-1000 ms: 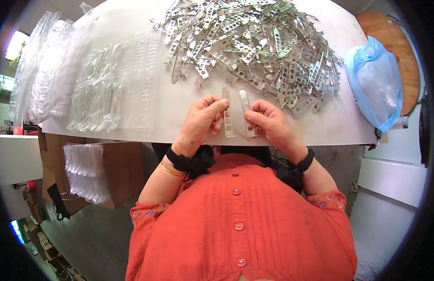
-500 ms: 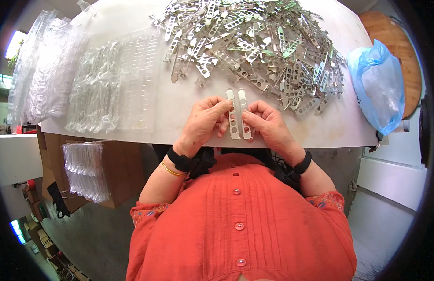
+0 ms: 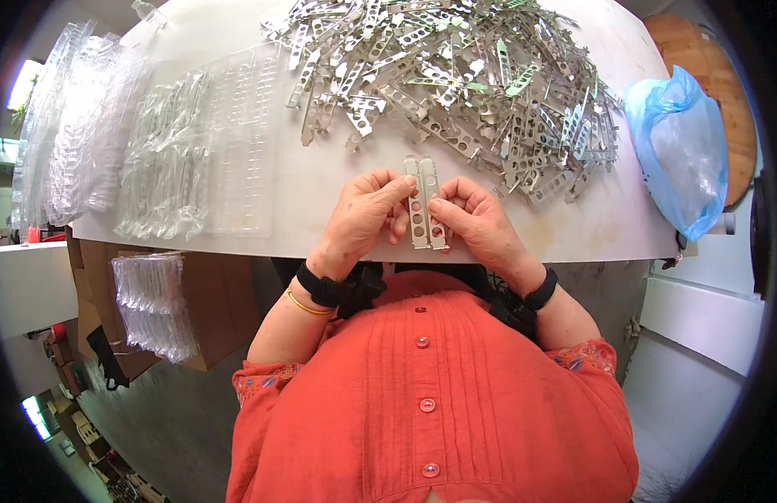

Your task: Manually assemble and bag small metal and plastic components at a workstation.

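Observation:
My left hand (image 3: 367, 211) pinches a narrow metal bracket (image 3: 417, 220) with round holes along its length, held upright between thumb and fingers. In my right hand (image 3: 471, 216), closed the same way, is a second perforated metal bracket (image 3: 430, 180). The two strips stand side by side, their long edges touching or nearly so, just above the near part of the white table (image 3: 338, 243). Beyond my hands lies a large heap of similar metal brackets (image 3: 455, 92), some with a greenish sheen.
On the left of the table are clear plastic trays (image 3: 246, 151), filled plastic-wrapped trays (image 3: 166, 159) and a tall stack of clear trays (image 3: 91, 134). A blue plastic bag (image 3: 680, 159) sits at the right edge. Below left, a cardboard box (image 3: 221, 302) has a wrapped tray pack (image 3: 154, 306) against it.
The two brackets have come together, closing most of the gap between them. My right hand has shifted slightly left with its bracket; the left hand has hardly moved.

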`<act>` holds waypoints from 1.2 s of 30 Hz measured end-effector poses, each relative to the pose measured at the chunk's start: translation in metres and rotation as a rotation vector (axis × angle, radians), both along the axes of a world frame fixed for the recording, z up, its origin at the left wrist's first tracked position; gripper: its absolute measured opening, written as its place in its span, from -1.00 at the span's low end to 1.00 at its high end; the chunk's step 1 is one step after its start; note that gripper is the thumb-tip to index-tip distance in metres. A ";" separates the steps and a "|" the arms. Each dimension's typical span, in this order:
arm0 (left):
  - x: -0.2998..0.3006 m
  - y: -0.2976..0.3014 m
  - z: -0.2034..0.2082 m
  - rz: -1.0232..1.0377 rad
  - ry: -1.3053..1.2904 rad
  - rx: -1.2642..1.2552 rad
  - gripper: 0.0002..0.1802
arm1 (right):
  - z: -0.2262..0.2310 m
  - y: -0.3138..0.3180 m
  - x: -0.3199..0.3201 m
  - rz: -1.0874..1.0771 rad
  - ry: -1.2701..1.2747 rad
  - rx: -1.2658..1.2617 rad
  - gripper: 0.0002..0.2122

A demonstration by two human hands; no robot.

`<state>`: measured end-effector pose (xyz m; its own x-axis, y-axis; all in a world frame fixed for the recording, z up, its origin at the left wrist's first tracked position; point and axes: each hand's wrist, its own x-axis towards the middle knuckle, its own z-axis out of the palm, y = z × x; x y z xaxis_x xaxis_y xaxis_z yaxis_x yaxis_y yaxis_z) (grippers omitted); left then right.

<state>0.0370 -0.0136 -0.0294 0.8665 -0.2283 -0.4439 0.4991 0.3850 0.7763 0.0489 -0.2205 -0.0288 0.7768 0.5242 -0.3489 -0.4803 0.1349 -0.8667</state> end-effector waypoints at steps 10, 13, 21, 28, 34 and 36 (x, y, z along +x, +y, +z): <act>-0.001 -0.002 -0.001 0.008 -0.008 0.000 -0.75 | 0.000 -0.001 0.000 0.011 -0.011 -0.004 -0.84; 0.000 -0.001 -0.002 -0.007 -0.003 0.004 -0.75 | 0.001 0.000 0.000 0.012 -0.014 -0.010 -0.84; -0.001 -0.001 -0.002 -0.011 -0.023 -0.003 -0.75 | -0.001 0.000 0.000 0.012 -0.019 -0.024 -0.84; -0.001 -0.001 0.001 -0.017 -0.013 0.009 -0.75 | -0.001 0.000 -0.001 0.009 -0.025 -0.019 -0.83; -0.001 0.000 -0.001 -0.018 -0.017 0.003 -0.75 | 0.000 0.000 0.000 0.021 -0.029 -0.029 -0.83; -0.001 -0.001 -0.001 -0.017 -0.022 0.001 -0.75 | 0.000 0.000 0.000 0.025 -0.031 -0.034 -0.83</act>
